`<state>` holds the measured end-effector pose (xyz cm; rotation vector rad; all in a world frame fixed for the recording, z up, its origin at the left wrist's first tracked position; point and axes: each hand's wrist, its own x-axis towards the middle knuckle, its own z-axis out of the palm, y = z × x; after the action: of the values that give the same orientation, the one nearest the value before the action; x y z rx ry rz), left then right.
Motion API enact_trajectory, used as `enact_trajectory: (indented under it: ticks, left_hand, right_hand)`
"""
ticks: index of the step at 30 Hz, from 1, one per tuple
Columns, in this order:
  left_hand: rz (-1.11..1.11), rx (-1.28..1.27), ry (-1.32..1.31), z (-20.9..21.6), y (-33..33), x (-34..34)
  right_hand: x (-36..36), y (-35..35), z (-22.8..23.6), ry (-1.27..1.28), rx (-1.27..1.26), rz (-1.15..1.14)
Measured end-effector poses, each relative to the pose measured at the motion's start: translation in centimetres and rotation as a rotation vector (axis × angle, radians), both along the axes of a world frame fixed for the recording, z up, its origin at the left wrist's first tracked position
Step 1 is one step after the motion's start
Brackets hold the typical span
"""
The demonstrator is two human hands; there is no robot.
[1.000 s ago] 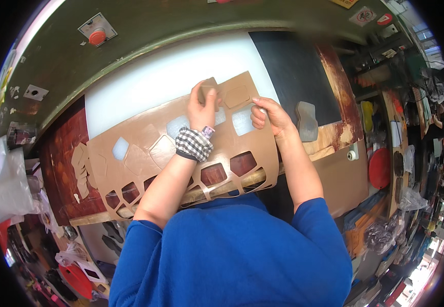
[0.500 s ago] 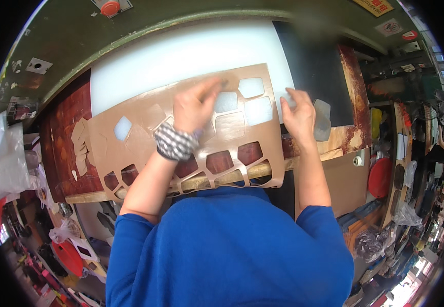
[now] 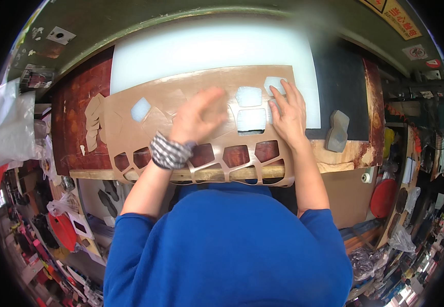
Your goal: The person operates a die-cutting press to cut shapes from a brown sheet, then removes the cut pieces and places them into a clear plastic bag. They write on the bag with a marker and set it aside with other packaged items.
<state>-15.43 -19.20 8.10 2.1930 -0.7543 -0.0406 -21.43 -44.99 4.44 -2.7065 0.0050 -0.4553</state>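
Observation:
A brown leather-like sheet (image 3: 145, 84) lies across the work table, its near part hanging over the front edge. Several polygon-shaped openings are cut through it, and outlines of further pieces show on its surface. My left hand (image 3: 199, 115), blurred by motion, is over the middle of the sheet; whether a piece is in its fingers cannot be made out. A checked band (image 3: 170, 151) circles that wrist. At the sheet's right edge, my right hand (image 3: 289, 115) rests with fingers spread beside the openings. Overlapping brown cut pieces (image 3: 94, 123) lie at the sheet's left end.
Under the sheet is a white board (image 3: 206, 43), with a black board (image 3: 337, 77) to its right. A grey waisted block (image 3: 338, 131) sits near the table's right front. Behind stands a green machine body (image 3: 150, 23). A clear plastic bag (image 3: 9, 125) hangs at left.
An opening now shows where a brown piece sat between my hands. My right hand has come onto the sheet's right edge. The whole view has shifted slightly.

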Motion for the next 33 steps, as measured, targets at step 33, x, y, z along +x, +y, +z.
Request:
enact_trajectory:
  ticks: [33]
  left_hand:
    - [-0.009, 0.309, -0.427, -2.9, 17.6, -0.8]
  right_hand:
    - [3.9, 18.1, 1.0, 0.061, -0.005, 0.521]
